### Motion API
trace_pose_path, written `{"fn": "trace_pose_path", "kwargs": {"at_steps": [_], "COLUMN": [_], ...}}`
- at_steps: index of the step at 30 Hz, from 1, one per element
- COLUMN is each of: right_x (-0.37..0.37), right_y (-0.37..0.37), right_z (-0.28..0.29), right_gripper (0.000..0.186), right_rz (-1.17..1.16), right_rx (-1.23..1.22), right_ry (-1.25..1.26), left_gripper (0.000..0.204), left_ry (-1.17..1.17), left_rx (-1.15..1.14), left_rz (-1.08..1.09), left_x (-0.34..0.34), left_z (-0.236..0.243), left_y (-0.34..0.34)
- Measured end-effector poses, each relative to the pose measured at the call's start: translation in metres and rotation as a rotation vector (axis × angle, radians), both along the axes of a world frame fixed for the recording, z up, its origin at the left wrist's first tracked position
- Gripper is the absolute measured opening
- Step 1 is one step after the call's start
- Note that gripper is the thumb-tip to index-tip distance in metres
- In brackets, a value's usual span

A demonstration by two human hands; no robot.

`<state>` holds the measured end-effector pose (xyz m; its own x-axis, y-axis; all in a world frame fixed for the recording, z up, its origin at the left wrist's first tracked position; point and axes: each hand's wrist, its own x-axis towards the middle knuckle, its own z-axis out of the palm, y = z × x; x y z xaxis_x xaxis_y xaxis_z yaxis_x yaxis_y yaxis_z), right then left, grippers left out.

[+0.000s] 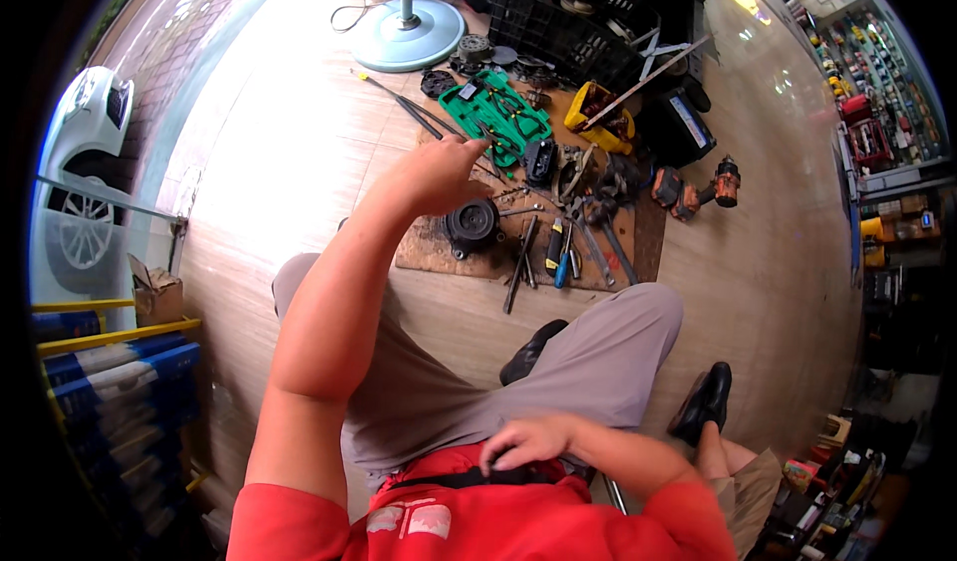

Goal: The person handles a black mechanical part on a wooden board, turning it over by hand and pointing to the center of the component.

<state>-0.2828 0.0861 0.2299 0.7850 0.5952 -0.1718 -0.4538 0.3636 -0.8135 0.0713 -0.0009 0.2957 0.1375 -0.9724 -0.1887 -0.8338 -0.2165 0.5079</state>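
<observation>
A black wheel-shaped part (pixel 473 219) lies on the worn brown board (pixel 424 252), just below the left hand (pixel 447 174), which hovers at its eleven o'clock. The left fingers point toward three, loosely bent; whether they pinch anything, I cannot tell. From the part, a green tool case (pixel 513 147) lies open at twelve and a yellow tub (pixel 606 140) stands near two. A yellow-and-black knife (pixel 553 247) and a blue-handled screwdriver (pixel 563 268) lie around four. An orange-and-black drill (pixel 686 200) lies farther out at three, black crates (pixel 558 38) at one. Between five and six, the right hand (pixel 535 439) is at the waist beside a black strap (pixel 464 479), its fingers curled inward; whether they hold it, I cannot tell.
</observation>
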Motion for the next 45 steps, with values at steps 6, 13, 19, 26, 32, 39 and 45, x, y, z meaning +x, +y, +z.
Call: {"fn": "trace_pose_path", "kwargs": {"at_steps": [6, 13, 19, 26, 32, 39, 45], "right_x": [-0.025, 0.028, 0.103, 0.183, 0.2, 0.197, 0.196], "right_y": [0.0, -0.052, -0.119, -0.139, -0.131, -0.128, -0.133], "right_z": [-0.002, -0.003, -0.067, -0.15, -0.196, -0.222, -0.231], "right_gripper": [0.025, 0.035, 0.038, 0.083, 0.107, 0.108, 0.102], "right_rz": [-0.148, -0.395, -0.803, -0.93, -1.112, -1.34, -1.407], "right_rx": [0.013, -0.672, -1.298, -1.737, -1.735, -1.543, -1.513], "right_ry": [0.104, 0.188, 0.21, 0.141, 0.12, -0.02, -0.145], "left_gripper": [0.061, 0.064, 0.062, 0.065, 0.063, 0.063, 0.058], "left_ry": [-0.053, -0.068, 0.005, -0.018, -0.039, -0.067, -0.082], "left_rx": [-0.012, 0.085, -0.005, 0.089, 0.156, 0.147, 0.037], "left_rz": [0.007, -0.048, -0.122, -0.012, 0.03, 0.024, -0.001], "left_x": [-0.003, -0.012, 0.037, 0.052, 0.053, 0.047, 0.036], "left_z": [0.005, 0.008, -0.012, 0.013, 0.031, 0.026, 0.016], "left_y": [0.003, 0.0, -0.01, 0.0, 0.018, 0.021, 0.023]}}
